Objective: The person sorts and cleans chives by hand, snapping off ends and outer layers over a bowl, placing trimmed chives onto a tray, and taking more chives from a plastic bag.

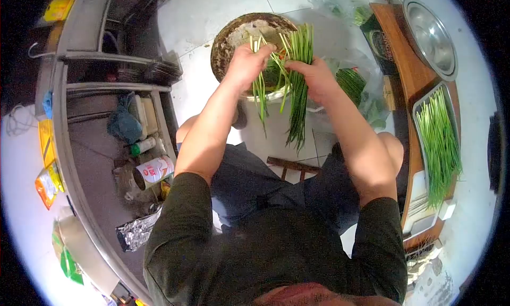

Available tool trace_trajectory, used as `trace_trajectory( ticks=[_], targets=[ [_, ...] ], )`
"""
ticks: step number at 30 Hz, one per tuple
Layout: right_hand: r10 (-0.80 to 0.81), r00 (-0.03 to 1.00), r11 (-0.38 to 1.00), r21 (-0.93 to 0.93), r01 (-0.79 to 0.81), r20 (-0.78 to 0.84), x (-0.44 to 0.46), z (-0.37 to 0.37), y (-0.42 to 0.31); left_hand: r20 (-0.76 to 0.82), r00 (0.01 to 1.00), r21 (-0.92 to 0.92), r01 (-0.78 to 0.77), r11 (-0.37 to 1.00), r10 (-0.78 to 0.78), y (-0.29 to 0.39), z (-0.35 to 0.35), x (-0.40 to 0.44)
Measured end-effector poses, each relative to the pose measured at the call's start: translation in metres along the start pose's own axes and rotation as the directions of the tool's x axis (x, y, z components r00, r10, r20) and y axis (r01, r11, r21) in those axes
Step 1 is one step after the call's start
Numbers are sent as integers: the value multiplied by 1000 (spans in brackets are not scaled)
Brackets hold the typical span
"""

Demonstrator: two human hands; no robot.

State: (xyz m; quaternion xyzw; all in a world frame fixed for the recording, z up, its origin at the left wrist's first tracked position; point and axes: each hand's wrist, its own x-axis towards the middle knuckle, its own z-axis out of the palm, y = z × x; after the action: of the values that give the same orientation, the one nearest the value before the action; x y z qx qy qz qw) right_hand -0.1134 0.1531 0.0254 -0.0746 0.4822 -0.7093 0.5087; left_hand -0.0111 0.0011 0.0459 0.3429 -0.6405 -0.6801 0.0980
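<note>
My right hand (317, 81) is closed round a thick bunch of garlic chives (300, 101), their pale cut ends up and the dark green leaves hanging down. A few thin chive stalks (259, 96) hang from my left hand (247, 67), which is closed on them. Some loose stalks stretch across the gap between both hands. Directly beyond and below them stands a round, brown-stained basin (226, 46) with green scraps inside. More chives (350, 87) lie in a clear plastic bag (372, 75) on the floor, just right of my right hand.
On the wooden bench (411, 88) at the right are a steel bowl (431, 38) and a tray of chives (438, 147). A shelf unit (93, 141) on the left holds a tin can (154, 171) and foil (139, 231). A small wooden stool (292, 165) shows between my legs.
</note>
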Motion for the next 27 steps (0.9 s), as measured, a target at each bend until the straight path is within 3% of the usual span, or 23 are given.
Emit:
trace_trajectory(
  ticks=[4, 7, 8, 11, 13, 15, 17, 19, 20, 23, 25, 26, 27],
  targets=[
    [24, 1000, 999, -44, -25, -10, 4, -8, 0, -114, 991, -40, -79, 996, 74, 10, -5, 3],
    [-14, 999, 1000, -2, 14, -40, 3, -8, 0, -312, 944, 135, -68, 988, 108, 27, -25, 4],
    [-38, 998, 999, 21, 39, -55, 2, -7, 0, -392, 906, 89, -136, 987, 160, 18, -35, 15],
    [-22, 999, 1000, -14, 21, -38, -2, -9, -6, -503, 822, 183, -198, 963, 265, 23, -40, 17],
    [-9, 1000, 1000, -13, 9, -28, 0, -11, -5, -498, 775, 367, -219, 904, 390, -2, -42, 35],
    [11, 1000, 1000, -15, -11, -23, -1, -11, -4, -477, 671, 537, -289, 793, 568, -21, -35, 45],
    [33, 999, 999, -20, -33, -20, -3, -8, -5, -417, 804, 515, -176, 839, 424, -20, -31, 39],
    [32, 999, 999, -29, -32, -5, 0, -9, -2, -337, 930, 384, -9, 923, 149, 11, -12, 11],
    [32, 999, 999, -33, -32, 3, 1, -9, -1, -305, 933, 406, -56, 912, 193, 8, -7, 10],
    [63, 998, 997, -36, -63, -2, 0, -4, -4, -51, 996, 260, -64, 964, 80, 5, 2, 1],
    [64, 998, 997, -36, -63, 24, 1, -6, -2, 68, 978, 213, -205, 955, 195, 10, 15, -7],
    [62, 997, 997, -37, -61, 38, 2, -6, -1, 107, 993, 168, -75, 983, 57, 16, 16, -13],
    [68, 997, 997, -39, -67, 34, 2, -5, -2, 115, 992, 151, -77, 986, 60, 16, 16, -13]
  ],
)
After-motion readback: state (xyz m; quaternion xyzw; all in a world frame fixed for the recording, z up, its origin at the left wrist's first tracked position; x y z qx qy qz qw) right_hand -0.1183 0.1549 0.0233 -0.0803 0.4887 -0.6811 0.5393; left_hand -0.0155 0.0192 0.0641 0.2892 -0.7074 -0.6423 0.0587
